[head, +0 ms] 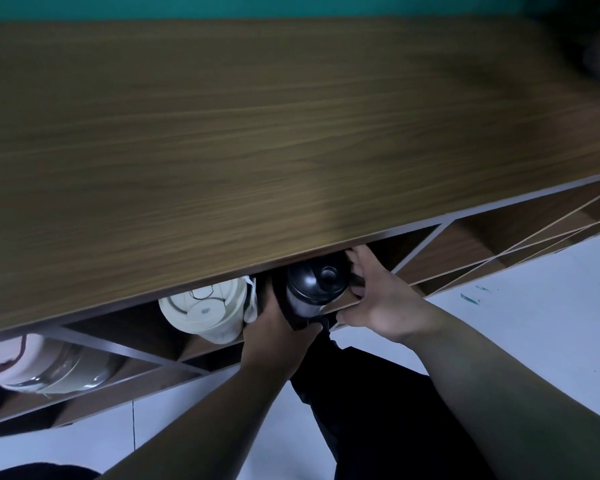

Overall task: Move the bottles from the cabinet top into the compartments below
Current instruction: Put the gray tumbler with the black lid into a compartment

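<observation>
Nearest the lens, two bare forearms reach up and forward from the bottom edge, over a dark trouser leg (pixel 378 403) and pale floor (pixel 520 306). The left hand (pixel 278 327) is wrapped around the lower body of a black bottle (pixel 312 282), its grip closed on the barrel. The right hand (pixel 381 299) lies against the bottle's right side, fingers (pixel 359 258) spread up beside the cap; whether they press the bottle or the compartment edge I cannot tell.

The black bottle sits at the mouth of a compartment just under the counter (pixel 257 133), cap towards the camera, leaning outward. It looks like rigid plastic with a glossy domed lid: stiff, probably light if empty, and likely slippery on the smooth cap, so the barrel is the better place to hold.

In the compartment to the left, a cream bottle (pixel 205 311) is already lodged, lid outward, and further left a pale lidded container (pixel 32 365) sits in another. The counter's visible stretch is bare, though motion-blurred.

Both wrists are bent upward, elbows low.
</observation>
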`<move>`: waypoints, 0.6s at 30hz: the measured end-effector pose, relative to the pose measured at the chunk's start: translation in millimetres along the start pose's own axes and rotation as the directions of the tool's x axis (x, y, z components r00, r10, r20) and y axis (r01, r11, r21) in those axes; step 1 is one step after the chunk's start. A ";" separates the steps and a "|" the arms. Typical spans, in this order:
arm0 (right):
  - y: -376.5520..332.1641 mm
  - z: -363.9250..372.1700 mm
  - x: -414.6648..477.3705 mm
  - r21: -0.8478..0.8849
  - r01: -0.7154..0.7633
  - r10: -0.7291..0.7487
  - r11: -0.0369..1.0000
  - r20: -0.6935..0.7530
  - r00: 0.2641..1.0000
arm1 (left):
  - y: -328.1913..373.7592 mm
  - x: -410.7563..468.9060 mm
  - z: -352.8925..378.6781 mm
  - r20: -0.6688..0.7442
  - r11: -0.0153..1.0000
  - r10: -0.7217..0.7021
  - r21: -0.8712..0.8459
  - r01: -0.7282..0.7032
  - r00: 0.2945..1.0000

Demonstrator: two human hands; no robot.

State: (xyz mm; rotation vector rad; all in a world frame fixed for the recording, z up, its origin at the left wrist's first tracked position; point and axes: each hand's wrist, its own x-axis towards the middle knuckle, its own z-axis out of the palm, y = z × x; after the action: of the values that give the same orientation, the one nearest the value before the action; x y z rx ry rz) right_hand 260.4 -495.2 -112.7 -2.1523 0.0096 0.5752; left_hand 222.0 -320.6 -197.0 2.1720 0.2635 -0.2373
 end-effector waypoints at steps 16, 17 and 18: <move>-18.9 9.8 -0.2 0.046 -0.006 0.008 0.999 -0.054 0.999 | 13.3 -5.3 -15.7 0.075 0.976 0.104 -0.198 -0.087 0.992; -18.3 9.9 0.6 0.044 -0.008 0.010 0.999 -0.054 0.998 | 11.5 -4.7 -13.9 0.078 0.978 0.094 -0.195 -0.078 0.992; -18.0 9.8 1.0 0.044 -0.010 0.012 0.999 -0.053 0.999 | 10.5 -5.0 -13.0 0.078 0.977 0.086 -0.200 -0.069 0.993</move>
State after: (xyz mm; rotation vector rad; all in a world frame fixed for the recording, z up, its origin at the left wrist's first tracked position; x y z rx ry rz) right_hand 261.2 -476.5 -104.3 -2.1261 0.0624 0.5189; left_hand 221.1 -316.3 -180.1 1.9665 0.1462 -0.2490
